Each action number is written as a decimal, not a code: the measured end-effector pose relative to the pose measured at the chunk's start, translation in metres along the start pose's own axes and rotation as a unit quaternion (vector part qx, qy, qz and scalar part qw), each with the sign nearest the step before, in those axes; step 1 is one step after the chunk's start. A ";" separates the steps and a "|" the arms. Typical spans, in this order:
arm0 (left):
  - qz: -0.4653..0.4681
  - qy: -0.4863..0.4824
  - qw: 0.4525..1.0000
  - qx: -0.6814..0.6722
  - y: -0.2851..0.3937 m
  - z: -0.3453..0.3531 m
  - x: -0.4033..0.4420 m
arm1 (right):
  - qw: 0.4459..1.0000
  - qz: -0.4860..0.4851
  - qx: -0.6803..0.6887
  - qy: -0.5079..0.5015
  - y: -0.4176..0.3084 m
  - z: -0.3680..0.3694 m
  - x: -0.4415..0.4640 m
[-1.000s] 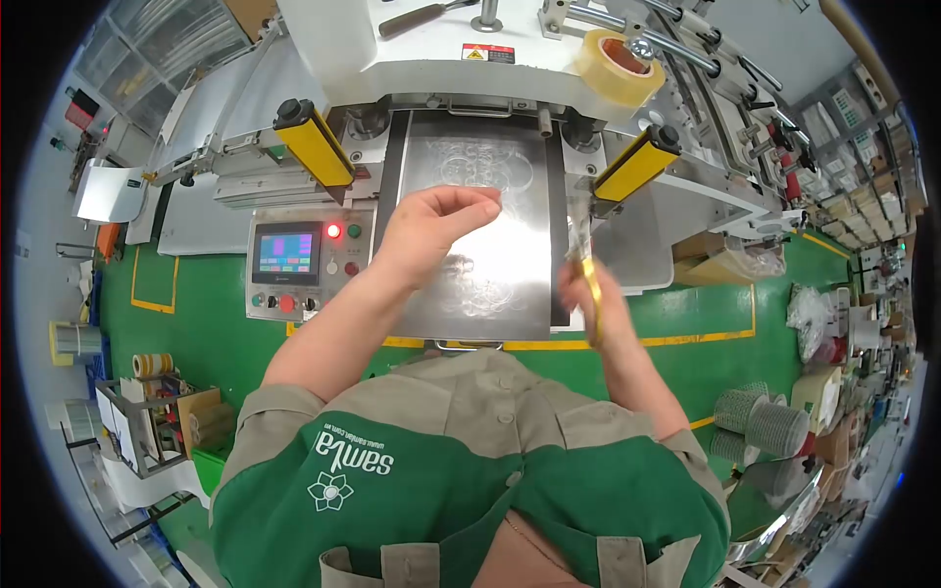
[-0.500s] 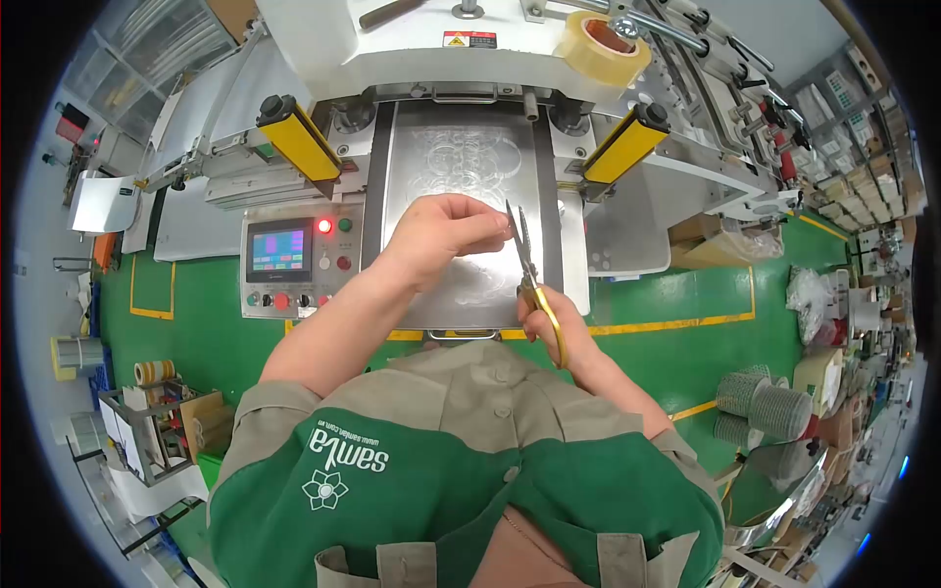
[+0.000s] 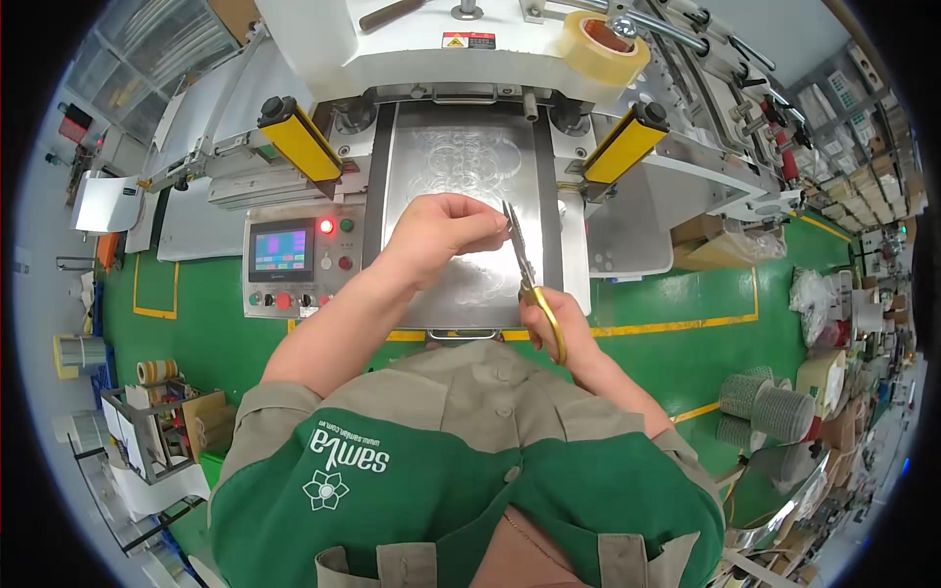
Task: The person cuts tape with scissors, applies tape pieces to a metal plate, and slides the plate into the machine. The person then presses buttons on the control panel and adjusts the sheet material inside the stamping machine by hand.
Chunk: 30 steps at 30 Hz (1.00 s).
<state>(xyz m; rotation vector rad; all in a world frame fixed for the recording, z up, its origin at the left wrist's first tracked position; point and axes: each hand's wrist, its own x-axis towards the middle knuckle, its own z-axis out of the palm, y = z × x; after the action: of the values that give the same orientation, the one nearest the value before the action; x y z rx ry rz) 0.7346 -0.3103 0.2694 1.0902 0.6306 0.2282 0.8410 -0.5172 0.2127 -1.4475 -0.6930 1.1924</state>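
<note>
My left hand (image 3: 446, 235) hovers over the shiny metal plate (image 3: 461, 137) with its fingers pinched; whatever lies between the fingertips is too small to make out. My right hand (image 3: 557, 323) grips the yellow-handled scissors (image 3: 534, 292) by the handle. Their blades point up and away from me, close together, with the tips right beside my left fingertips. Faint circular patterns show on the plate, which lies in the machine beneath both hands.
A control panel (image 3: 281, 250) with a lit screen and red button stands left of the plate. Yellow posts (image 3: 300, 140) flank the opening. A tape roll (image 3: 605, 49) and a dark-handled tool (image 3: 390, 14) lie on the machine top.
My right hand has brought the scissors inward and up to my left fingertips. The blades have since drawn closer together. My left hand stays pinched above the plate.
</note>
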 end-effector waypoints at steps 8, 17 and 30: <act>0.030 0.013 0.999 -0.016 0.002 0.006 0.003 | 0.993 -0.002 -0.083 0.085 -0.010 -0.006 -0.004; 0.047 -0.020 0.992 0.119 -0.002 0.007 0.010 | 0.902 -0.103 -0.369 0.200 -0.008 -0.006 -0.012; 0.142 0.178 0.965 -0.128 -0.021 -0.055 -0.017 | 0.820 0.184 -0.430 0.329 0.100 -0.091 -0.008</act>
<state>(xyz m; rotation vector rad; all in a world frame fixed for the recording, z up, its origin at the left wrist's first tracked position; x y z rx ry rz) 0.6861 -0.2869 0.2400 0.8916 0.7379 0.7478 0.9040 -0.5824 0.1121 -2.6795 -0.4643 0.5232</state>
